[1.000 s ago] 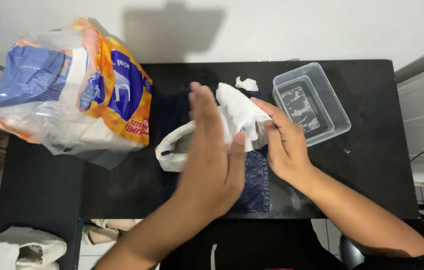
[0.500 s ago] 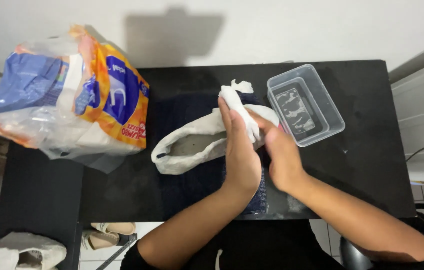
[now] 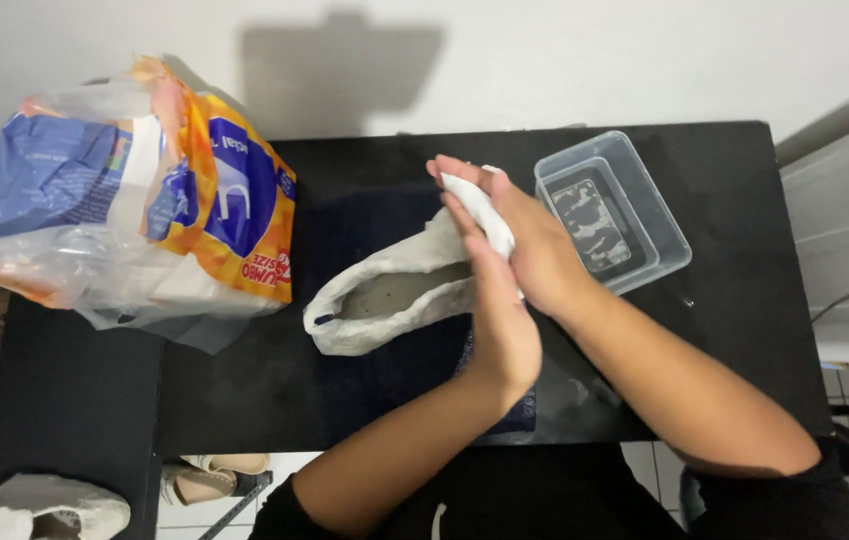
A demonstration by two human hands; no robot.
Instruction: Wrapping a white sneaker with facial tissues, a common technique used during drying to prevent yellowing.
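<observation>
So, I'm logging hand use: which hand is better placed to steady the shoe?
Probably left: the left hand sits against the shoe, while the right hand is beyond it, backing the wad.

The person is wearing a black top with a white drawstring (image 3: 436, 520) hanging at the chest and short black sleeves (image 3: 824, 490); both forearms are showing bare, with no rings or watch.

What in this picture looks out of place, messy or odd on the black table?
A worn whitish shoe lies on its side on the black table. Both hands press a white wad between them at its toe. The clear plastic tub holds dirty, foamy water.
</observation>
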